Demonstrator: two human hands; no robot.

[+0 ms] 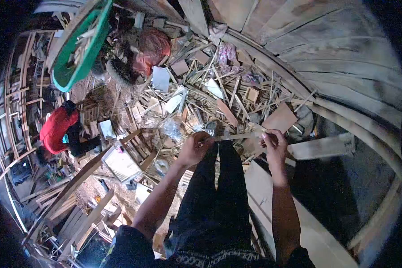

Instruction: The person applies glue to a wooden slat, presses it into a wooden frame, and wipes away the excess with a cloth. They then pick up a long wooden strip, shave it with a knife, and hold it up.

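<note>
Between my two hands stretches a thin pale strip (239, 136) that looks like wood, held about level above my legs. My left hand (194, 148) is closed round its left end, with the fingers curled in. At the other end, my right hand (276, 145) pinches the strip between thumb and fingers. Below it lies a wide heap of wood scraps (236, 100), mostly thin sticks and offcuts. A brown flat board (279, 118) rests on the heap just beyond my right hand.
A person in a red top (58, 129) crouches at the left. A green basin (82, 51) with sticks inside is at the upper left. A pale box (124, 161) stands left of my legs. Planks (299, 214) and a plank wall (335, 53) lie to the right.
</note>
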